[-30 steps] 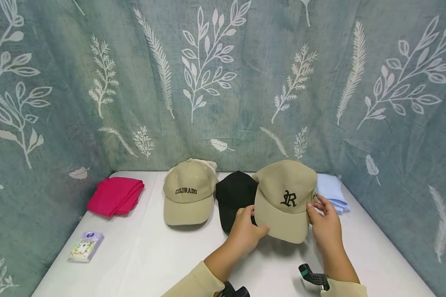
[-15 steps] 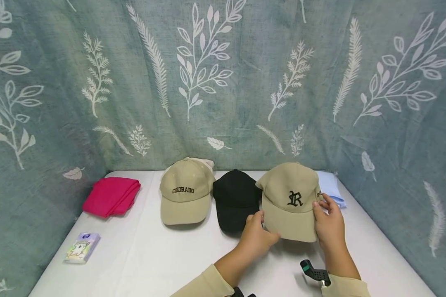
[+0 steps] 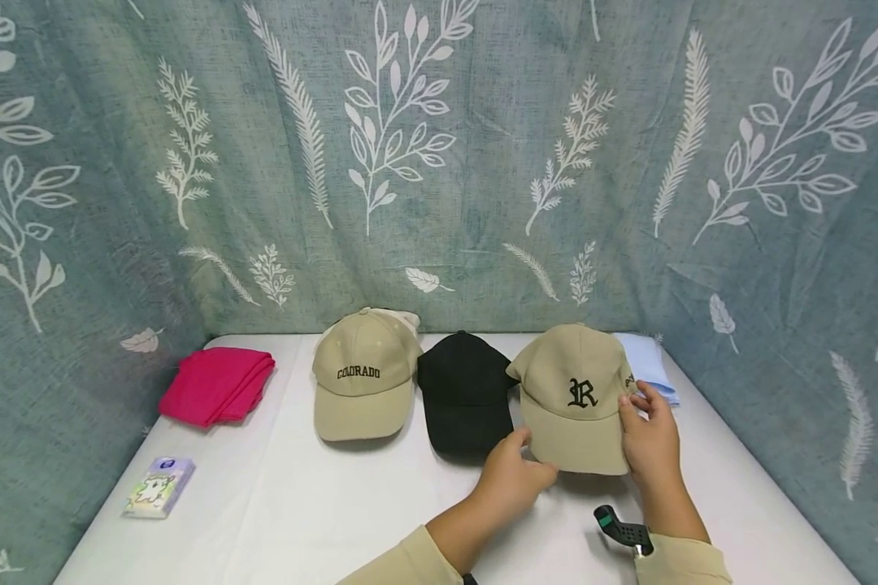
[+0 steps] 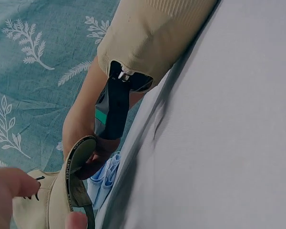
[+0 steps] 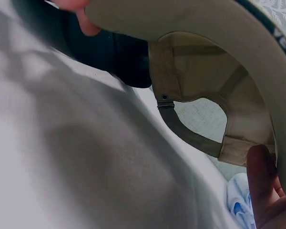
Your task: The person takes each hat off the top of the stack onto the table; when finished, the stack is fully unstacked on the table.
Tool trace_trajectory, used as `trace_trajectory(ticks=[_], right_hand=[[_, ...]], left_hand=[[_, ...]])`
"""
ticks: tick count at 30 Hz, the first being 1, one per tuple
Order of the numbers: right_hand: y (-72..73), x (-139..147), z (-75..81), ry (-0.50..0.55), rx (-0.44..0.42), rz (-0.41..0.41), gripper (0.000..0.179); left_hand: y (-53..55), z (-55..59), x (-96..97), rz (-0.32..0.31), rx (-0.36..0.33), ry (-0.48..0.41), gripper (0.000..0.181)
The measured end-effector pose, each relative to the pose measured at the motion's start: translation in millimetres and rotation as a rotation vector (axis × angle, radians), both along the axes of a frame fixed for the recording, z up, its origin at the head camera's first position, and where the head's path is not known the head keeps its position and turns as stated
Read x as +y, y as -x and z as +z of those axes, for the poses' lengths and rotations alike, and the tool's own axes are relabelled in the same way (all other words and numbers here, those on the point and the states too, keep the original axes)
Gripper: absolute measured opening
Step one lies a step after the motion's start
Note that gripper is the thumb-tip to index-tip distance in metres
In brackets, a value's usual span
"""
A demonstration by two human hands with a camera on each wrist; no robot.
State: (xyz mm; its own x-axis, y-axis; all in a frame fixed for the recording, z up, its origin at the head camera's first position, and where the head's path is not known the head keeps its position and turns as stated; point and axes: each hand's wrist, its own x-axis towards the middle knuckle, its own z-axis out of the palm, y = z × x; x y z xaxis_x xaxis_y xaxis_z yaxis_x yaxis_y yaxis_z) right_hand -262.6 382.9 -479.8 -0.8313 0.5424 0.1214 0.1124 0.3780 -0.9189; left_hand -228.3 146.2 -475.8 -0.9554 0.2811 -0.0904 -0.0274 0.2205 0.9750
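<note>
A tan baseball cap [image 3: 574,386] with a black gothic letter on its front is held between both hands at the right of the row, its brim facing me with a shadow beneath. My left hand [image 3: 515,471] pinches the brim's left edge. At the cap's right side, my right hand [image 3: 651,439] grips the lower edge; its thumb [image 5: 260,179] reaches inside in the right wrist view, where the back strap [image 5: 190,131] and opening also show. Immediately left is a black cap [image 3: 464,390], then a tan COLORADO cap [image 3: 366,378] with a pale cap partly hidden behind.
Folded light blue cloth [image 3: 647,361] lies behind my right hand. At the far left are a folded magenta cloth [image 3: 215,386] and a small tissue pack [image 3: 158,487]. A white sheet [image 3: 300,520] covers the table, and patterned curtains [image 3: 483,203] enclose its back and sides.
The lettered cap has moved right and slightly lower in both hands, its brim turning straighter toward me. More of the black cap is uncovered. The view has shifted a little.
</note>
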Motion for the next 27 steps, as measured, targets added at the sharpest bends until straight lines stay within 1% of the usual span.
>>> trace_trajectory(ticks=[1,3,8,13,16,19,22,25,27], right_hand=[[0.7,0,-1.5,0.0,-0.006,0.001,0.057],[2.4,1,-4.5,0.002,-0.019,0.006,0.058],[5.6,4,-11.4,-0.006,-0.049,0.022,0.059],[6.4,7,-16.3,-0.02,-0.052,0.056,0.059],[6.7,7,-17.8,-0.03,-0.067,0.102,0.062],[6.9,7,-18.9,0.004,-0.095,0.172,0.066],[7.9,7,-19.5,0.049,-0.116,0.232,0.069],[9.2,7,-19.5,0.058,-0.12,0.27,0.071],[10.5,7,-18.8,0.044,-0.119,0.29,0.072]], left_hand=[[-0.8,0.6,0.2,-0.009,-0.02,-0.006,0.073],[-2.4,2.1,1.0,-0.016,-0.038,0.002,0.075],[-6.2,5.0,1.9,-0.007,-0.024,0.027,0.075],[-7.7,4.3,0.3,-0.017,-0.048,-0.039,0.075],[-7.1,2.6,-0.7,-0.023,-0.057,-0.072,0.075],[-6.2,0.3,-0.7,-0.023,-0.059,-0.087,0.075],[-5.3,-2.0,0.7,-0.013,-0.069,-0.078,0.074],[-4.6,-3.2,2.2,-0.002,-0.085,-0.078,0.073],[-4.2,-3.5,3.1,0.002,-0.093,-0.087,0.072]])
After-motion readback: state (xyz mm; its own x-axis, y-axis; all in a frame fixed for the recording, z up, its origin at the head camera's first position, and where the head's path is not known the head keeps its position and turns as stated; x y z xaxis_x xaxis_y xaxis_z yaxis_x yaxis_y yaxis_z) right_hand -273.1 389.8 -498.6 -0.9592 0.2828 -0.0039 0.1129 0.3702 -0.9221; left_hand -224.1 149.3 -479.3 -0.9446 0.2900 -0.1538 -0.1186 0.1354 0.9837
